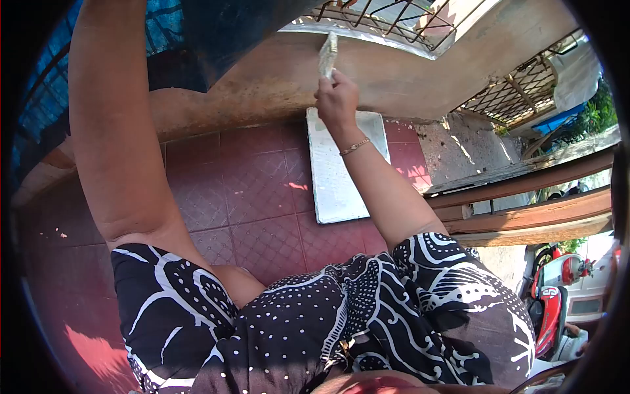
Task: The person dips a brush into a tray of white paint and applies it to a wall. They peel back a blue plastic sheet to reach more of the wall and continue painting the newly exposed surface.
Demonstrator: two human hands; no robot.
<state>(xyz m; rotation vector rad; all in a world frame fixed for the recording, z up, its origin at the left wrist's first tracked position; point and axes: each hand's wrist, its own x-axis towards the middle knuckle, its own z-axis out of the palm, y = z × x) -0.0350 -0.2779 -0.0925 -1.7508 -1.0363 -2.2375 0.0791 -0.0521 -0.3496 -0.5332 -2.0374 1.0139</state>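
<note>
My right hand [338, 100], with a bracelet at the wrist, is closed around the lower end of a flat whitish brush [327, 58]. The brush points upward, and its tip overlaps the pale window ledge [308, 27] in this view. My left arm [108, 118] stretches up past the top edge, so my left hand is out of sight. Below my right hand a white rectangular board [338, 177] lies on the red tiled floor [256, 190], partly covered by my forearm.
A stained beige wall [387, 72] runs under a window with a rusty metal grille [394, 20]. Dark blue sheeting [190, 46] hangs at upper left. Wooden rails [531, 210] stand at right, with a red and white motorcycle [554, 302] beyond them.
</note>
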